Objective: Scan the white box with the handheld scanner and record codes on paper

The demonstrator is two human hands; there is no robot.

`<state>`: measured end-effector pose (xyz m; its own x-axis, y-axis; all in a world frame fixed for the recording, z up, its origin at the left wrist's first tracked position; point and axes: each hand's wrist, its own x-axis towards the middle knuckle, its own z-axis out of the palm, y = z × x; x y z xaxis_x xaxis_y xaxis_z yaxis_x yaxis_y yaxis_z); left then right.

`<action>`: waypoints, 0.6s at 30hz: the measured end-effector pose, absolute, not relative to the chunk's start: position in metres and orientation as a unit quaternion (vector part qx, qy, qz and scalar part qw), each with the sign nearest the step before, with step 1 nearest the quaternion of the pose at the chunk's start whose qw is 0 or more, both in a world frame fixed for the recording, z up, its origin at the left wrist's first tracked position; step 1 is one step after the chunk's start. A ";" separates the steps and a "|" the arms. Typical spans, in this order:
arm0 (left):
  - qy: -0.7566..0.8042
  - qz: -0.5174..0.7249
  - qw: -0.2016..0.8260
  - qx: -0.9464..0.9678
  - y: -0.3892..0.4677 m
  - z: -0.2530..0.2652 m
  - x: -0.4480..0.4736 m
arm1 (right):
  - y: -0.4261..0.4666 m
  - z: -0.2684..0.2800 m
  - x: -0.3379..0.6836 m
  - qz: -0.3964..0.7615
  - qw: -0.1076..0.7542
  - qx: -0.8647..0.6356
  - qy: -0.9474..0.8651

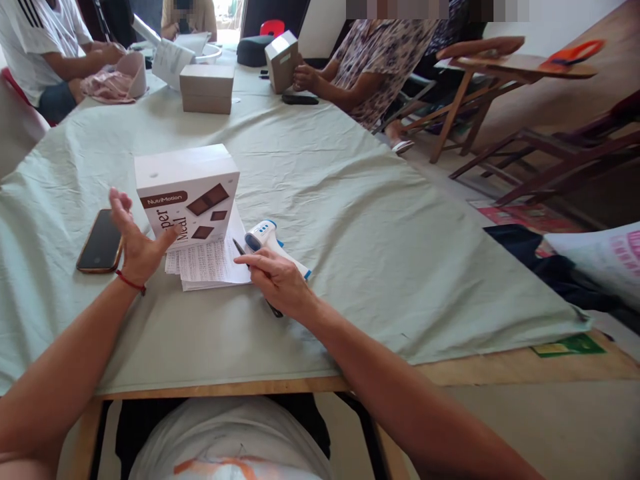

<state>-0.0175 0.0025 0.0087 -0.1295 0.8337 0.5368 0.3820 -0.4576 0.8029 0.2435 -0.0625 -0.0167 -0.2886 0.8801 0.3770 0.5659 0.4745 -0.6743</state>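
My left hand [137, 243] is open, its fingers spread and raised beside the front left of a white box [187, 193] printed "NutriMotion" with brown bars. I cannot tell whether its thumb touches the box. My right hand [280, 283] is closed on a dark pen [274, 309], which slants under the fingers, with the index finger stretched out to the left. Partly behind this hand lies a white and blue handheld thermometer [263, 233]. Printed paper sheets [210, 267] lie in front of and partly under the box.
A phone [100, 241] lies left of my left hand. Farther back stand a plain brown box [207, 90], papers, and a pink cloth item [120, 80]. Other people sit around the table; a person at the right holds another box [281, 61]. Wooden chairs [475, 87] stand at right.
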 end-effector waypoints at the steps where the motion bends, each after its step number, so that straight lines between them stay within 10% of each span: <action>1: 0.487 0.587 0.134 0.632 -0.001 0.013 -0.017 | -0.062 -0.016 0.244 0.218 0.396 -0.456 -0.767; 9: 0.413 0.537 -0.047 0.734 -0.032 0.016 0.004 | -0.055 -0.024 0.243 0.262 0.561 -0.404 -0.673; 18: 0.285 0.181 -0.020 0.941 -0.050 -0.003 0.034 | -0.056 -0.024 0.232 0.355 0.637 -0.381 -0.568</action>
<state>0.0342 -0.0499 -0.0032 0.7722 0.5289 0.3520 0.5431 -0.8370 0.0662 0.2315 -0.0557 -0.0241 0.1030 0.8856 0.4528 -0.0203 0.4570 -0.8892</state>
